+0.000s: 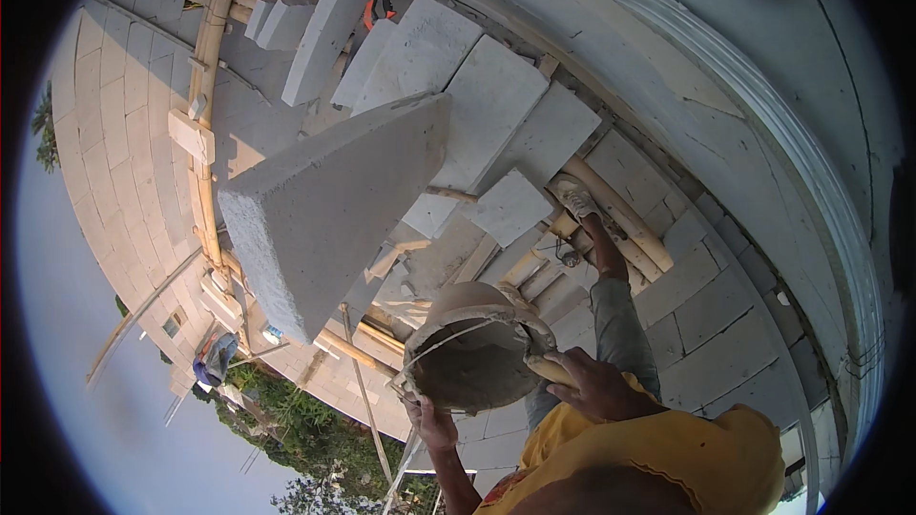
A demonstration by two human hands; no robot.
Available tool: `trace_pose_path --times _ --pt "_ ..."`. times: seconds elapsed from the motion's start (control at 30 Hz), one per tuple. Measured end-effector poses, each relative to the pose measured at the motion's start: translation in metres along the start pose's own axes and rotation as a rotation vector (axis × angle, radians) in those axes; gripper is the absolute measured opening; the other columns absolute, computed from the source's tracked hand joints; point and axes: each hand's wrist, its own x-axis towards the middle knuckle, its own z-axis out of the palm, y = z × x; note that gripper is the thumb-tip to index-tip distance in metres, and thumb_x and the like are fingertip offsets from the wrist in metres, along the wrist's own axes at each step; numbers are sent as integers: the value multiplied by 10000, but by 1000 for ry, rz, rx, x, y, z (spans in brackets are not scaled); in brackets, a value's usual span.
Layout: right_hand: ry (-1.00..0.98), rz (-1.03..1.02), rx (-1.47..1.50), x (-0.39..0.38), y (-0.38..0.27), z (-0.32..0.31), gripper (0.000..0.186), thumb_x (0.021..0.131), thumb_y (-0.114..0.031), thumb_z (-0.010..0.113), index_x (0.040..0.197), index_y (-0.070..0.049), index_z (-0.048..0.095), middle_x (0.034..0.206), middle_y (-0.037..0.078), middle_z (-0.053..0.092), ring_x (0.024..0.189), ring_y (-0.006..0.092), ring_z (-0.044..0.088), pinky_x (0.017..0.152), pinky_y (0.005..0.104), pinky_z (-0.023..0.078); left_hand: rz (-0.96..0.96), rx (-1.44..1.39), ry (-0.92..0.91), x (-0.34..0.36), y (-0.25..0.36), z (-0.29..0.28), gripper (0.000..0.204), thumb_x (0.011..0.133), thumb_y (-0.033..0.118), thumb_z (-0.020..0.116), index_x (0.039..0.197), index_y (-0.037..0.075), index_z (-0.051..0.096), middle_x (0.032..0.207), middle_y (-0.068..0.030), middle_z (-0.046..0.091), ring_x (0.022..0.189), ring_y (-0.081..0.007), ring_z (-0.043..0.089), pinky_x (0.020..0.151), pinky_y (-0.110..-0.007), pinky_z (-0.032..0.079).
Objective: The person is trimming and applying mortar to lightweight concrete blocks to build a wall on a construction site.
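A mortar-caked bucket (472, 298) is tilted so that its mouth faces me, with grey wet-looking mortar (482, 372) inside. My left hand (434, 424) grips the bucket's rim at the lower left, near one end of its thin wire handle. My right hand (592, 386) is closed around the wooden handle (551, 369) of a tool at the bucket's right edge. The tool's head is hidden, so its kind does not show. A large pale block (334, 200) stands beyond the bucket, up and to the left.
Pale blocks (491, 110) lie stacked on a log scaffold (625, 219), where my foot in a light shoe (572, 195) rests. A red-orange tool (378, 8) lies behind them. Block walls rise on both sides; another person (215, 360) is at the far left. Trees show far below.
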Motion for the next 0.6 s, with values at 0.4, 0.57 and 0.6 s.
trace_pose_path --times 0.4,0.57,0.6 --pt "389 -311 -290 24 -33 -56 757 786 -321 743 1402 -74 378 1375 169 433 1268 327 424 1062 433 336 -1 68 -3 -2 -15 37 125 966 161 564 1017 81 482 967 -18 551 903 -106 510 871 -291 428" --pt "179 33 186 68 45 -67 821 870 -486 630 1466 -54 266 1436 179 378 1283 293 433 1042 420 378 -24 76 -213 44 -52 24 161 982 180 533 1082 63 487 1118 -81 587 1031 -165 564 929 -377 454" --pt "20 169 458 82 66 -65 836 888 -539 589 1472 -45 252 1432 186 379 1272 283 444 1022 415 402 -31 91 -236 60 -69 25 159 983 188 534 1071 64 488 1097 -79 591 1000 -158 570 919 -371 461"
